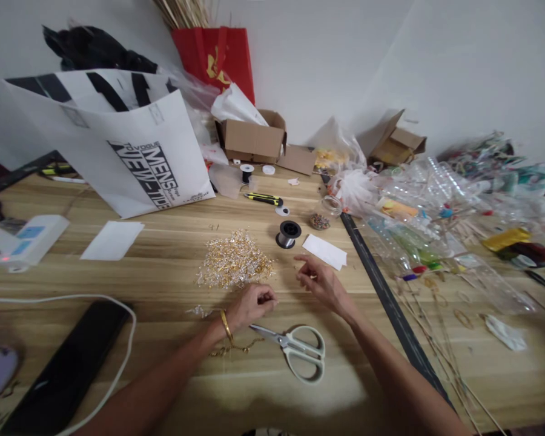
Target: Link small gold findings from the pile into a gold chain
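My left hand point(253, 304), a gold bangle point(227, 327) on its wrist, is just in front of a pile of gold and clear beads point(235, 259). Its fingers are curled closed; anything in them is too small to make out. My right hand point(318, 282) hovers to the right, thumb and fingers bent together, and what they pinch cannot be seen. Beyond it stands a black spool of thin wire point(287, 234), with folded white paper point(325, 251) alongside. White-handled scissors point(303, 353) lie nearer me, their blade tips by my left hand. A gold chain point(249, 347) lies below my left wrist.
A yellow-black utility knife point(263, 198) and a jar of small beads point(320, 221) are farther back. On the left are a white shopping bag point(131, 151), a black phone point(68, 369) and a white cable point(131, 339). Plastic bottles point(429, 188) crowd the right, beyond a dark strip point(381, 289).
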The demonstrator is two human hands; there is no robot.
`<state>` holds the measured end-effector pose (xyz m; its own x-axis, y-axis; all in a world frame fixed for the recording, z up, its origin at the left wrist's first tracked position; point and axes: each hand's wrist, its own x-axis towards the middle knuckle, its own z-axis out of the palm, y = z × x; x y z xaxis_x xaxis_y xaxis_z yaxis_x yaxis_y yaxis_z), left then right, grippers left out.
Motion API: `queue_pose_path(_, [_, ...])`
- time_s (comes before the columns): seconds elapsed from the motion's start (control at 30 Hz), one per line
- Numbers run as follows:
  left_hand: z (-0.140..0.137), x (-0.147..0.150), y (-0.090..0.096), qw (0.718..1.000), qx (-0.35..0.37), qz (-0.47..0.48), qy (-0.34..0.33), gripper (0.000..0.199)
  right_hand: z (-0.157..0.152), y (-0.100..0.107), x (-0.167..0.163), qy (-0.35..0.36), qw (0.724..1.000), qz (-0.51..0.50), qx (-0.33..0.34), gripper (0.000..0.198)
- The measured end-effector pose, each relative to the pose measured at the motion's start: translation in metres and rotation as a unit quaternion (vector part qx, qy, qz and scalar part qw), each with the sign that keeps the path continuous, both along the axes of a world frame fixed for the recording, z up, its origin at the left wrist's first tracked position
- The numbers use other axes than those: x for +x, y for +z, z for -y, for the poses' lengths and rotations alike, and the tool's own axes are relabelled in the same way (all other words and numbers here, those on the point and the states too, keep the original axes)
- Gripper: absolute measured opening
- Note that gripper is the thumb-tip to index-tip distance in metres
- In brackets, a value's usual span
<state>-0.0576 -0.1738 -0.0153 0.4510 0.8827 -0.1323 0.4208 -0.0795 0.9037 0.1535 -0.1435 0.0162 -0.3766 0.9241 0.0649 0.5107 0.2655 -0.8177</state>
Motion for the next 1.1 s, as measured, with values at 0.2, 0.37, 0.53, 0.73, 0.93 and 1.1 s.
queue_pose_path(0.2, [0.001,0.001,0.001,1.000,-0.001,0.000,0.001,0.012,-0.053,0.000,0.000,-0.040,0.970,0.174,0.166,0.036])
queue_pose_path(0.37, [0.000,0.000,-0.001,1.000,0.008,-0.001,0.001,0.011,-0.075,0.004,-0.006,-0.038,0.942,0.282,0.176,0.030])
queue_pose_path(0.53, [0.000,-0.001,-0.004,1.000,0.007,0.003,0.000,0.011,-0.083,0.010,-0.009,-0.025,0.922,0.350,0.163,0.023])
queue_pose_path(0.73, [0.000,0.000,-0.002,1.000,0.012,-0.001,0.002,0.011,-0.098,0.018,-0.026,-0.046,0.885,0.439,0.147,0.021])
queue_pose_path(0.93, [0.001,-0.001,0.005,1.000,0.012,-0.018,0.005,0.011,-0.098,0.024,-0.049,-0.099,0.906,0.374,0.173,0.020])
queue_pose_path(1.1, [0.001,-0.001,-0.003,1.000,0.011,0.003,0.005,0.011,-0.052,0.027,-0.041,-0.016,0.979,0.142,0.147,0.017])
